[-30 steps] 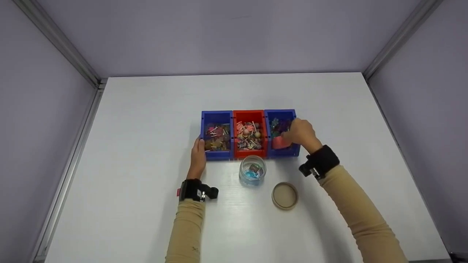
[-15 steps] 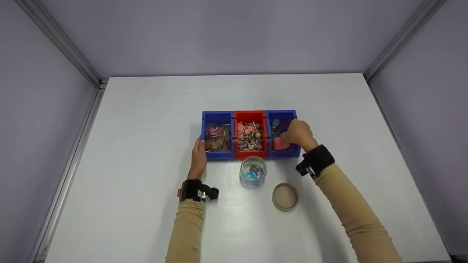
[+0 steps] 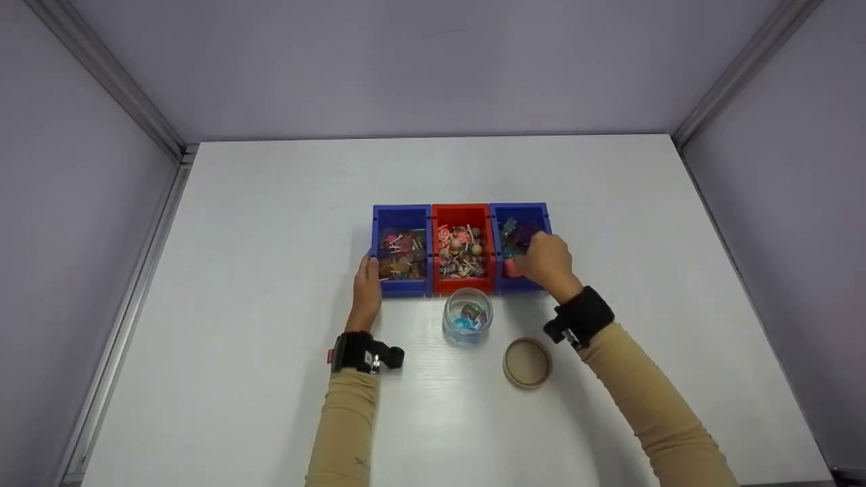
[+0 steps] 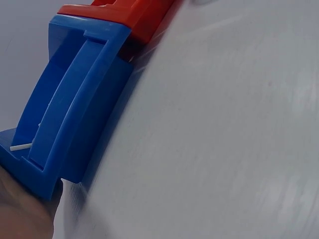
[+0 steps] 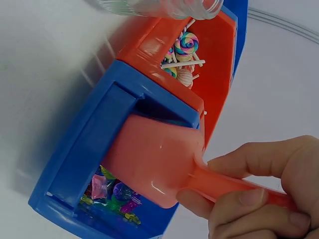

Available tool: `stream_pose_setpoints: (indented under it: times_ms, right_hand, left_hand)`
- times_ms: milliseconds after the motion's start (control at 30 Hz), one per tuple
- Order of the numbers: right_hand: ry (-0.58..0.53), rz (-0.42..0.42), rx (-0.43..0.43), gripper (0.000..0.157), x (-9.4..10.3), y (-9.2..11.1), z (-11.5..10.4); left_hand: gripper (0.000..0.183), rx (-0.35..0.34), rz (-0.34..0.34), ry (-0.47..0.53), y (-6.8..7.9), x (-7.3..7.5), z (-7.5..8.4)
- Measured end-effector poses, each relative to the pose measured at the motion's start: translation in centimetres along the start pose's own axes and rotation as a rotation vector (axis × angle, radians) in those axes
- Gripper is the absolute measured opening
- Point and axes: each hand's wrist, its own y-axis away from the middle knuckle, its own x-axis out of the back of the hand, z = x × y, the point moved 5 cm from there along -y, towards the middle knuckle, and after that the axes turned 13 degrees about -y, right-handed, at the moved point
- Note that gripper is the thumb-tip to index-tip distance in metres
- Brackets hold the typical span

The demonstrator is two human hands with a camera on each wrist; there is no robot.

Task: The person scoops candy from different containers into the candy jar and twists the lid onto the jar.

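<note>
Pink scoop [image 5: 154,169] sits with its bowl inside the right blue bin [image 3: 544,220], at that bin's near end, over a heap of small wrapped sweets [image 5: 112,191] in purple, teal and pink; the right hand [image 3: 548,262] grips its handle, fingers [image 5: 239,199] and thumb curled round it — the right wrist view shows this plainly. Three bins stand in a row touching one another near the middle of the white table [image 3: 270,203]: the left blue bin [image 3: 400,291], the red bin [image 3: 462,211] between them and the right blue one. Lollipops [image 5: 184,45] with swirled heads and white sticks fill the red bin, and the left blue bin holds brownish and pink sweets with sticks. The left hand [image 3: 367,287] lies flat on the table along the outer wall of the left blue bin, fingers straight and together, touching that wall near its front corner. Just in front of the red bin, toward the table's near edge, stands an open glass jar [image 3: 467,316] with a few blue and dark wrapped pieces inside — beside it, nearer still and to the right, a round tan lid [image 3: 527,363] lies flat on the table, apart from the jar
</note>
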Motion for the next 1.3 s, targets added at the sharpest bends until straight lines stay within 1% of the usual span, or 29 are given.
stream_pose_setpoints:
  times_ms: [67,133,267,300,400,467,667,867,1067,1133,1167,1300]
  right_hand:
    - [-0.006,0.023,0.011,0.038,-0.1,0.2,0.1]
    - [-0.01,0.046,0.023,0.029,-0.2,0.5,0.1]
    - [-0.02,0.091,0.04,0.019,-0.6,1.1,0.3]
    - [-0.023,0.098,0.042,0.021,-0.7,1.1,0.4]
    - [-0.033,0.121,0.043,0.031,-1.0,1.3,0.7]
    - [-0.036,0.129,0.05,0.034,-1.2,1.4,1.0]
    - [-0.071,0.157,0.06,0.03,-1.5,1.8,1.5]
    - [-0.118,0.204,0.083,0.015,-1.9,2.2,2.0]
    - [-0.145,0.219,0.112,0.023,-2.9,2.3,3.0]
    - [-0.155,0.217,0.1,0.025,-3.2,2.2,3.4]
    - [-0.15,0.236,0.113,0.026,-3.3,2.2,3.5]
    - [-0.158,0.207,0.074,0.029,-3.7,1.9,3.8]
  left_hand:
    - [0.054,0.001,-0.005,-0.001,0.0,0.0,0.0]
    - [0.054,0.005,-0.014,-0.003,0.0,-0.1,0.1]
    - [0.055,0.02,-0.019,-0.003,0.0,0.0,0.1]
    - [0.055,0.019,-0.02,0.001,0.0,0.0,0.2]
    - [0.054,0.009,-0.012,0.016,0.0,0.1,0.3]
    - [0.053,0.001,-0.006,0.018,-0.1,0.1,0.3]
    - [0.053,0.0,-0.004,-0.005,0.0,0.1,0.2]
    - [0.053,-0.01,0.007,0.008,0.1,0.2,0.2]
    - [0.053,-0.006,0.004,0.003,0.2,0.1,0.2]
    - [0.054,0.006,-0.003,0.005,0.2,0.1,0.1]
    - [0.054,0.009,-0.004,0.008,0.2,0.1,0.1]
    - [0.054,0.02,-0.006,0.015,0.1,0.1,0.1]
